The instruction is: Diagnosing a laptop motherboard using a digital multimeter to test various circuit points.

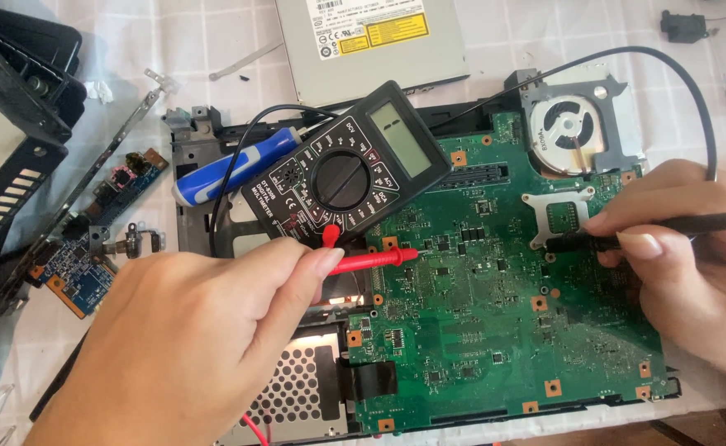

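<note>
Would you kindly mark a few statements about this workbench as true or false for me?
1. The left hand holds a red probe. True.
2. The right hand holds a blue screwdriver. False: it holds a black probe.
3. The multimeter lies partly on the green circuit board. True.
4. The cooling fan sits at the board's lower left. False: it is at the upper right.

A silver optical drive (371, 41) lies at top, a blue-handled screwdriver (230, 169) and small blue boards (82, 277) at left.
</note>
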